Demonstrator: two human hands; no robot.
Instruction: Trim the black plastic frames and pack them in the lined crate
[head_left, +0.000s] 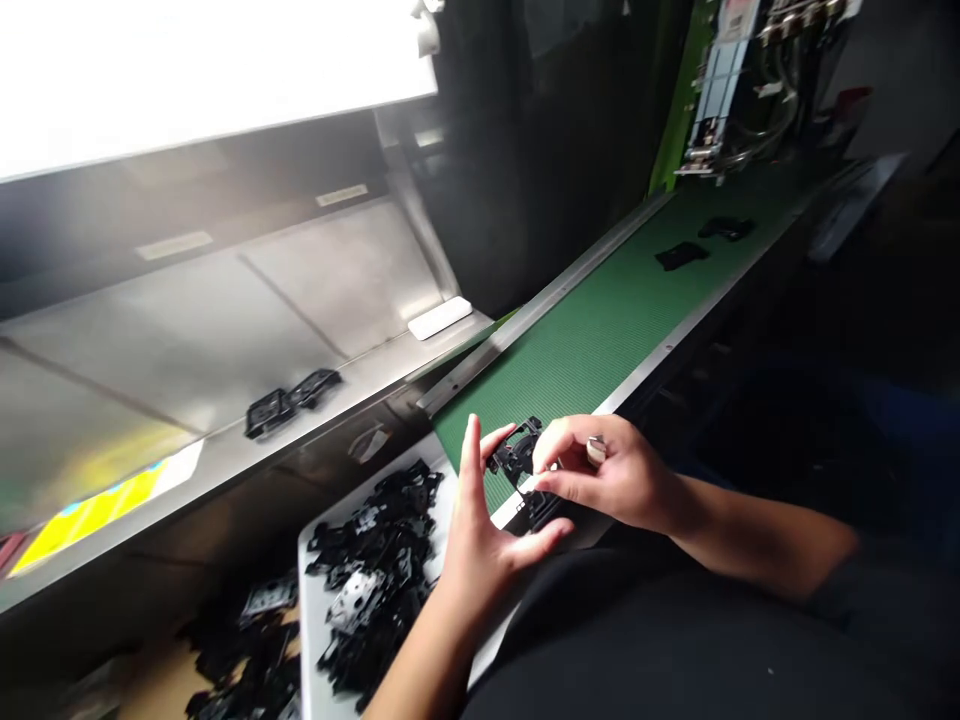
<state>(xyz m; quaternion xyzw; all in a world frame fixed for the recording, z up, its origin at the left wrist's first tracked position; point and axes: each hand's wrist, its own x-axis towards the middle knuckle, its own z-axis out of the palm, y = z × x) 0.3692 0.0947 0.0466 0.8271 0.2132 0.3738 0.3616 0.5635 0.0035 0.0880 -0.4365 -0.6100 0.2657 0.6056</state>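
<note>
My left hand [487, 540] and my right hand [607, 470] both grip a black plastic frame-like part [517, 455] just above the near end of a green conveyor belt [600, 340]. The fingers hide much of the part, and I cannot tell whether it is one piece or two. Below my left hand, a white tray [311, 660] holds a heap of black parts [375, 570], some with metal plates. Farther along the belt lie two flat black parts [681, 256] [725, 228], well away from both hands.
A steel shelf [225, 350] to the left carries two black parts [292, 402] and a white block [440, 318]. More black parts [247, 650] lie in a lower bin at bottom left. Machinery with cables [750, 90] stands at the belt's far end.
</note>
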